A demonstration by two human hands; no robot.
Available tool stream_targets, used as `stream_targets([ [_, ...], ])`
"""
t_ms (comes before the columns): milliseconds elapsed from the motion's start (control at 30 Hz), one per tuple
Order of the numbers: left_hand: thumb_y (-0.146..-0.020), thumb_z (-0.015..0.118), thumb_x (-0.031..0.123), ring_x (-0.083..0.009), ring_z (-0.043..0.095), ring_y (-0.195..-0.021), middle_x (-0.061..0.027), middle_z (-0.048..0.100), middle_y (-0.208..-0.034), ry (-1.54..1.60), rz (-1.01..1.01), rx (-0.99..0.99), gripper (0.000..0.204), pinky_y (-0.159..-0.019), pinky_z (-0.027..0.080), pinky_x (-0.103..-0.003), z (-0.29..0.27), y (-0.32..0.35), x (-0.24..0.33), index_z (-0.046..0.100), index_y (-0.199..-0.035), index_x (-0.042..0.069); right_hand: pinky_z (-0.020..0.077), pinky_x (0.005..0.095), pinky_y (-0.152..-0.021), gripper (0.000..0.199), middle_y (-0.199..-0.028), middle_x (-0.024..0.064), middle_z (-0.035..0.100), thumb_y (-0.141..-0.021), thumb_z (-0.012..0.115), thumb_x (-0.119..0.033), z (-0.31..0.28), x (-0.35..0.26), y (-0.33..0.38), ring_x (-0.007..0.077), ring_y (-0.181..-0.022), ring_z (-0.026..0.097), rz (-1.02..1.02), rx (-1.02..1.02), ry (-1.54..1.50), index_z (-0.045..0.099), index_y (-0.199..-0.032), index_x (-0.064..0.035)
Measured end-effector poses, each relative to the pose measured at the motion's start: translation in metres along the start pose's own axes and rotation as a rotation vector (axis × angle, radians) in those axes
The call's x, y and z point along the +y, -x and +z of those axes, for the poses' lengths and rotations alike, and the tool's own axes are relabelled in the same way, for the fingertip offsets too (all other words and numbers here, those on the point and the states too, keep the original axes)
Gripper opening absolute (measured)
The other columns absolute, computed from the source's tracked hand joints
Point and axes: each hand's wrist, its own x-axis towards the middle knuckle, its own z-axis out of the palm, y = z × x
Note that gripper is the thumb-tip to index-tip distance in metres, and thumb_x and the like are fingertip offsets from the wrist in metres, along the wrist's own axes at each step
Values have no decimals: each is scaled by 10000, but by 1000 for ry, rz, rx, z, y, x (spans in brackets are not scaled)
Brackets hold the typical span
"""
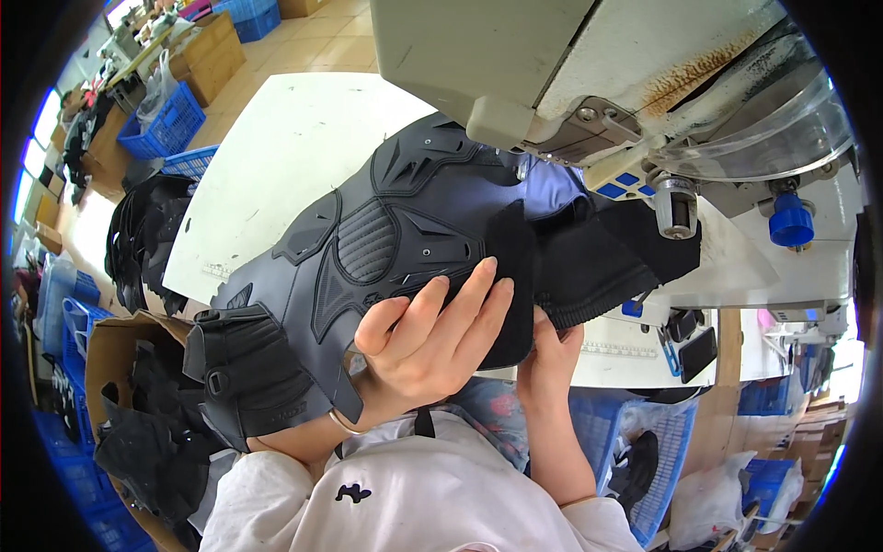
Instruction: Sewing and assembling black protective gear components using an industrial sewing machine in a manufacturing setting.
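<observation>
The grey bag point(363, 244) lies left of the sewing machine point(497, 55), long axis slanting toward it; its lettering is unreadable. The left hand point(432, 345) presses it, fingers slightly spread; the right hand point(550, 354) pinches black cloth point(602, 258).

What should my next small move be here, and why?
I'd probably ease the black cloth a little flatter with your right hand. That hand is at its ribbed edge, which looks curved, while your left hand rests on the padded dark gray piece, whose far part disappears behind the sewing machine's head.
</observation>
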Motion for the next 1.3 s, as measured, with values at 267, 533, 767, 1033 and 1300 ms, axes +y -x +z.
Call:
stream_targets([
  [267, -747, 600, 214, -60, 535, -781, 102, 689, -995, -24, -38, 12, 225, -816, 257, -249, 5, -7, 6, 726, -933, 218, 457, 290, -880, 377, -1117, 74, 582, -841, 591, -14, 2, -9, -9, 155, -1000, 575, 39, -5, 2, 481, -1201, -4],
  [533, -702, 585, 161, -80, 532, -739, 80, 696, -926, 72, -95, 80, 217, -759, 270, -253, 8, -18, 1, 710, -878, 185, 440, 278, -869, 412, -1111, 63, 566, -817, 618, 21, 8, 2, -11, 137, -992, 548, 46, 5, -63, 473, -1201, -12],
  [767, -633, 680, 93, -132, 474, -660, 18, 684, -747, 382, -365, -39, 246, -738, 297, -284, -5, -55, -23, 737, -871, 117, 460, 289, -856, 364, -1084, 62, 585, -825, 572, 29, 6, 20, -11, 138, -956, 576, -54, 23, -29, 483, -1176, -9],
  [1033, -624, 598, 211, -58, 475, -642, 37, 712, -896, 236, -78, 48, 245, -762, 233, -256, 0, -28, -10, 716, -818, 120, 416, 260, -892, 394, -1114, 73, 569, -811, 607, 32, 13, 16, -7, 133, -998, 536, -28, -7, -104, 483, -1185, 12],
  [1300, -717, 597, 209, -73, 514, -722, 48, 714, -962, 86, 47, 42, 222, -779, 233, -257, 7, -17, -7, 733, -884, 153, 471, 293, -906, 391, -1172, 102, 562, -875, 575, -13, 10, 14, -7, 166, -1045, 578, 3, -35, -30, 430, -1238, 8],
])
